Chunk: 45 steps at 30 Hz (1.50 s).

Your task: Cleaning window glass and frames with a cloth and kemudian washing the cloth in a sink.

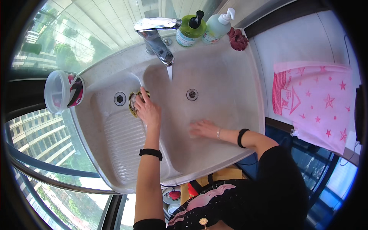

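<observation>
Water runs from a chrome faucet (159,43) into the right basin of a pale two-basin sink (212,66). My left hand (148,110) rests on a patterned sponge or scrubbing pad (133,104) with a yellowish-green edge, at the divider between the basins; whether the fingers grip it is hard to tell. Low in the right basin, below its round drain (192,95), is my right hand (204,128), blurred, with the fingers spread and nothing visible in them. The left basin has a ribbed washboard slope (125,146) and its own drain (120,98).
Behind the right basin stand a green pump bottle (189,31), a pale pump bottle (217,28) and a dark red mesh scrubber (238,39). A clear plastic bucket (61,92) sits at the left rim. A pink star-patterned towel (313,100) lies on the right counter.
</observation>
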{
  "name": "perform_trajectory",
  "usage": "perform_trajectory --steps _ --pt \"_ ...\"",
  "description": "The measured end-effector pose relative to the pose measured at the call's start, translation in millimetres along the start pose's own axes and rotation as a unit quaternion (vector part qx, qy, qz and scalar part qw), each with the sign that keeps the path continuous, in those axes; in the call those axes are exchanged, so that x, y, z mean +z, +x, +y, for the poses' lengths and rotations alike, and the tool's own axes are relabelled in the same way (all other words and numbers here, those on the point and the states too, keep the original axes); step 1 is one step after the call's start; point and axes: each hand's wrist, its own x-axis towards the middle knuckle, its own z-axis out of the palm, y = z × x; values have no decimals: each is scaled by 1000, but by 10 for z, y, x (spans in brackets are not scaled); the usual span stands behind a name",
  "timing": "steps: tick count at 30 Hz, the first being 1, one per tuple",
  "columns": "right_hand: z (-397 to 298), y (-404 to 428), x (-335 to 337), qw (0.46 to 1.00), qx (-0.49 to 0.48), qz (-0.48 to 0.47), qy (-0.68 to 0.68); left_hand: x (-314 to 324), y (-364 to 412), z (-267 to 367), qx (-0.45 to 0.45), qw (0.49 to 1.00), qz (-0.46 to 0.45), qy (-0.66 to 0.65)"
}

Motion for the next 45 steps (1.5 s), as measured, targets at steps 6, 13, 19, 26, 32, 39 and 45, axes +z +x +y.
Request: perform_trajectory --steps 6,13,19,26,32,39,45 --pt "1437 823 -864 933 297 184 -90 -47 18 49 32 999 15 -20" --pt "947 -513 -517 952 298 -73 -4 -4 8 -56 4 1000 4 -20" --pt "179 -913 -192 905 366 -136 167 -3 30 7 3 999 2 -42" --pt "-924 810 -19 964 167 -46 203 3 20 -136 -2 1000 16 -24" --pt "289 1682 -676 641 276 258 668 -90 60 7 -21 997 -34 -70" --pt "918 1984 -1682 339 -73 74 935 -73 27 -10 -28 998 -31 -55" --pt "904 2131 -1846 395 -52 -7 917 -147 2 -117 -32 998 -11 -44"
